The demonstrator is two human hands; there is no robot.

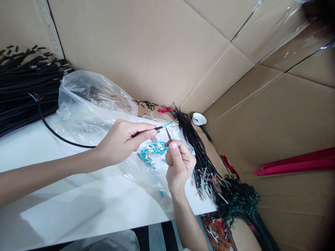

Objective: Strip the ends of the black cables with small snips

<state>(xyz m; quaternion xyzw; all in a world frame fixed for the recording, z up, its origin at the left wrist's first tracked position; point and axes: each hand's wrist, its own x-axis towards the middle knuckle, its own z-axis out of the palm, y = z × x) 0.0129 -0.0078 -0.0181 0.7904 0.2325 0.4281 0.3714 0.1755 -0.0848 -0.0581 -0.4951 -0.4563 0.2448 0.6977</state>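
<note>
A black cable point(60, 136) runs across the white table into my left hand point(123, 142), which pinches it near one end. Thin coloured wires point(171, 123) fan out from that end, past my fingertips. My right hand point(180, 161) grips pointed tweezers point(168, 134), their tip just below the cable end; whether it touches is too small to tell. The cable's far end, also with bared coloured wires point(36, 97), lies at the left. Below my hands, blue and silver scraps point(151, 151) lie on clear plastic.
Many black cables point(26, 87) are piled at the left, beside a clear plastic bag point(91, 94). A bundle of cables point(195, 143) lies on the right, near a small white cup point(199, 119) and a dark green tangle point(238, 198). Cardboard walls point(146, 45) enclose the white table point(86, 209).
</note>
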